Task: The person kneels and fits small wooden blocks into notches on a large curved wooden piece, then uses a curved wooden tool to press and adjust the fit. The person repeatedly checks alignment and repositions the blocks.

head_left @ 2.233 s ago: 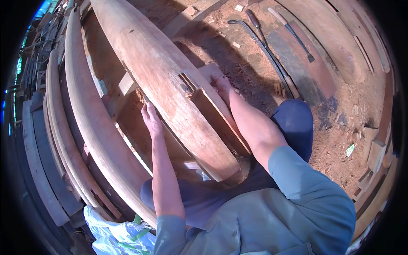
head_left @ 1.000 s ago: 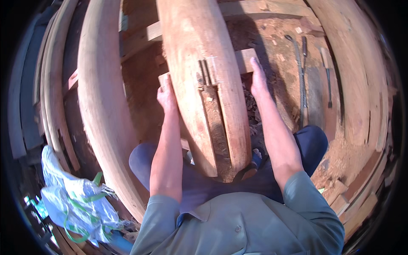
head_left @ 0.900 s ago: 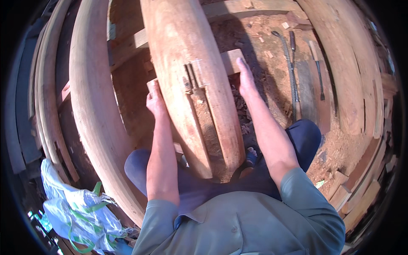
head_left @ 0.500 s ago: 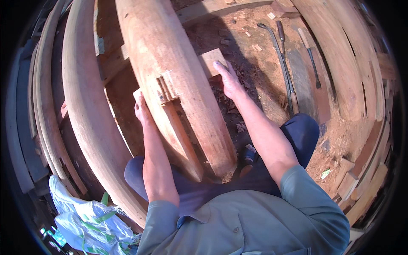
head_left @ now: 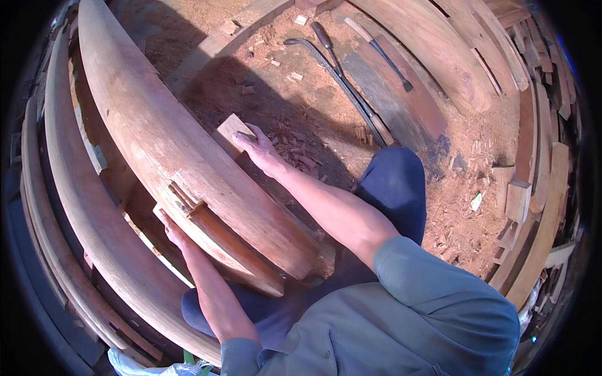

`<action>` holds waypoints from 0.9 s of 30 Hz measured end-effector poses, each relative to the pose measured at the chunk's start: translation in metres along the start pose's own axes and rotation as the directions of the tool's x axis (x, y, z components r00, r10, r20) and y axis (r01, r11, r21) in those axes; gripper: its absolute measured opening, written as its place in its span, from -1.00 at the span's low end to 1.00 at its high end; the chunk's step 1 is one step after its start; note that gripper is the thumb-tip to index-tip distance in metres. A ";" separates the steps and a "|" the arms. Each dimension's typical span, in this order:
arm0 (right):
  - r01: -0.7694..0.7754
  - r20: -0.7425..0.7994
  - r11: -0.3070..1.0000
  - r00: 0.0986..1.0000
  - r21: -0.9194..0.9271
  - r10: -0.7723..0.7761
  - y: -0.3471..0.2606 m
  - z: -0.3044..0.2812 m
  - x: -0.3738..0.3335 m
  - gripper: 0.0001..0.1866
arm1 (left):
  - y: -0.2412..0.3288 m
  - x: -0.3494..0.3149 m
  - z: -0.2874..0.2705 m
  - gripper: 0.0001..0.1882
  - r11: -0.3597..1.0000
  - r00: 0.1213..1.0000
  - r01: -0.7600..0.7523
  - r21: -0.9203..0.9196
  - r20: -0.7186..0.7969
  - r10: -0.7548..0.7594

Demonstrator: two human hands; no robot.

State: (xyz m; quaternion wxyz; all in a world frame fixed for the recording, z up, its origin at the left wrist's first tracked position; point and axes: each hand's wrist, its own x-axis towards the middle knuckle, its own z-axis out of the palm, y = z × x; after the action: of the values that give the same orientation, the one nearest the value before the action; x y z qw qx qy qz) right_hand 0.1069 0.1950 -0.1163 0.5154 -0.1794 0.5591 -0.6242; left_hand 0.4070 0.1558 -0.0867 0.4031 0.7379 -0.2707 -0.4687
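A thick rounded timber (head_left: 147,128) runs from the far left toward my lap, with a long slot at its near end. Loose-looking slivers (head_left: 186,199) stand at the slot's far end. On its right side a squared wooden block (head_left: 229,133) sticks out from below, and my right hand (head_left: 262,153) grips its end, thumb on top. My left hand (head_left: 173,230) is closed on a wooden end (head_left: 158,212) showing at the left side. The timber hides whether both ends belong to one piece.
Right of the timber, long-handled iron tools (head_left: 342,81) and a chisel-like tool (head_left: 382,56) lie by a grey board (head_left: 382,88) among wood chips. More rounded timbers (head_left: 94,207) stand close on the left. Stacked planks (head_left: 542,207) line the right.
The view has turned, so the timber slants more to the left and the tools appear farther left. Both hands keep their hold on the wooden ends.
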 end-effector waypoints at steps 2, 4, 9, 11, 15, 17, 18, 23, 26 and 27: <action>0.020 -0.013 1.000 1.000 -0.002 -0.020 0.003 0.005 -0.005 -0.23 | -0.006 0.007 -0.007 -0.21 0.997 0.998 -0.052 -0.065 0.015 0.054; 0.029 0.029 1.000 0.999 -0.001 -0.029 0.006 0.011 -0.007 -0.23 | -0.007 0.013 -0.016 -0.24 0.997 0.998 -0.051 -0.066 0.018 0.052; 0.012 0.061 0.999 0.998 0.036 -0.014 0.008 0.008 -0.003 -0.20 | -0.021 0.027 -0.024 -0.28 0.997 0.997 -0.081 0.018 0.018 0.081; -0.017 0.066 1.000 0.998 0.008 0.016 0.004 0.005 -0.005 -0.19 | -0.025 0.029 -0.025 -0.27 0.997 0.998 -0.019 -0.080 0.064 0.024; -0.026 0.082 0.986 0.996 -0.163 0.040 -0.003 -0.005 -0.003 -0.10 | -0.027 0.023 -0.025 -0.23 0.913 0.911 0.168 -0.372 0.412 -0.001; -0.155 0.075 0.940 0.980 -0.305 0.185 -0.023 -0.018 0.002 0.03 | -0.024 0.016 -0.019 -0.22 0.869 0.871 0.259 -0.422 0.490 -0.022; -0.101 -0.003 0.949 0.994 -0.299 0.105 -0.031 -0.025 0.010 0.08 | -0.023 0.013 -0.019 -0.22 0.870 0.876 0.273 -0.410 0.480 -0.049; -0.025 -0.174 0.871 0.982 -0.490 -0.070 -0.168 -0.094 0.071 -0.43 | -0.018 0.015 -0.015 -0.21 0.847 0.869 0.296 -0.442 0.492 -0.048; 0.089 -0.018 0.635 0.987 -0.767 -0.160 -0.247 -0.132 0.083 -0.53 | -0.014 0.010 -0.004 -0.22 0.860 0.872 0.311 -0.403 0.481 -0.090; 0.107 0.047 0.481 0.990 -0.870 -0.135 -0.262 -0.122 0.072 -0.56 | -0.015 0.011 -0.016 -0.20 0.871 0.885 0.290 -0.397 0.457 -0.086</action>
State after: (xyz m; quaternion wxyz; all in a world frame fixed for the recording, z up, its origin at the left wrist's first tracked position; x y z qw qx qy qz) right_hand -0.1360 0.1561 0.0514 0.3015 -0.4450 0.7905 -0.2936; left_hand 0.4259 0.1607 -0.1005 0.4467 0.5259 -0.1596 -0.7060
